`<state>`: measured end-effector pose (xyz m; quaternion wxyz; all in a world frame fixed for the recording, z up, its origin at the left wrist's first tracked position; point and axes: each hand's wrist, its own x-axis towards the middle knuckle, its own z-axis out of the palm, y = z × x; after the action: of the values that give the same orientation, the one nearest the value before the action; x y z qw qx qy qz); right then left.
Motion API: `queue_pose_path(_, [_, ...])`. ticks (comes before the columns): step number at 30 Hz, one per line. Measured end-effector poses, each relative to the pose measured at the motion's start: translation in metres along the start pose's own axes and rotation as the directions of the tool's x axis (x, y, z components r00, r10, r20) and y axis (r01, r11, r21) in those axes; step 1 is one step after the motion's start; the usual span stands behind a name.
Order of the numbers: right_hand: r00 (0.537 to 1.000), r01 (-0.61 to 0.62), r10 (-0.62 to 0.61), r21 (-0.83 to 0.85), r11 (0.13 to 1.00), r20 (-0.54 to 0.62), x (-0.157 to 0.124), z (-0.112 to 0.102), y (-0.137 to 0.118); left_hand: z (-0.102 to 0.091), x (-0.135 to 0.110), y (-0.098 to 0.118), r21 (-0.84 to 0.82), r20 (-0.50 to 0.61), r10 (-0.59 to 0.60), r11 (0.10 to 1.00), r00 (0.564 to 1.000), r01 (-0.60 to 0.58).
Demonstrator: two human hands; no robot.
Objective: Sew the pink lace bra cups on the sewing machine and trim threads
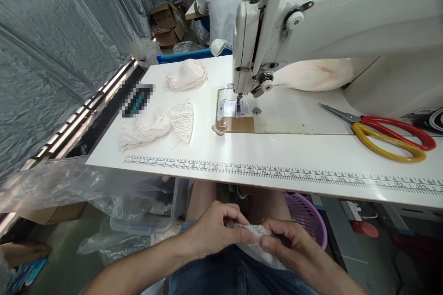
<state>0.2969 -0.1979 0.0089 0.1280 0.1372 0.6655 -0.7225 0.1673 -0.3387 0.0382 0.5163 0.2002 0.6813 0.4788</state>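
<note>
Over my lap, below the table's front edge, both hands pinch a piece of white lacy fabric (256,230). My left hand (221,228) is closed on its left side, thumb on top. On the other side my right hand (289,239) grips it between thumb and fingers. The fabric's lower part hangs toward my lap, partly hidden by the hands. On the table ahead lie a bunched pile of white lace pieces (147,129), a single fan-shaped lace piece (182,121) touching it, and a stack of pale pink pieces (188,76).
A white sewing machine (311,23) stands on the white table (294,152), which has a printed ruler along its front. Scissors (384,136) with red and yellow handles lie at right. Below are a clear plastic bin (145,223) and a purple basket (308,216). Another person (224,0) sits beyond.
</note>
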Motion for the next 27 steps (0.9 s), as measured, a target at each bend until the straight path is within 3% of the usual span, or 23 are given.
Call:
queue_pose_path(5, [0.999, -0.004, 0.001, 0.071, 0.997, 0.042, 0.001, 0.000, -0.004, -0.003, 0.001, -0.001, -0.069, 0.020, -0.023, 0.997, 1.000, 0.024])
queue_pose_path(12, [0.998, -0.021, 0.020, 0.030, 0.999, 0.055, 0.004, -0.002, -0.006, -0.009, -0.002, -0.003, -0.074, 0.113, -0.073, 0.994, 0.991, 0.081])
queue_pose_path(21, [0.999, -0.029, 0.029, -0.021, 0.999, 0.024, 0.003, -0.002, 0.002, -0.003, -0.004, 0.004, -0.087, 0.005, -0.020, 0.996, 1.000, 0.021])
queue_pose_path(27, [1.000, -0.026, 0.026, -0.045, 0.999, -0.001, 0.005, 0.001, 0.007, -0.003, -0.004, -0.003, -0.084, -0.034, -0.002, 0.997, 0.999, 0.000])
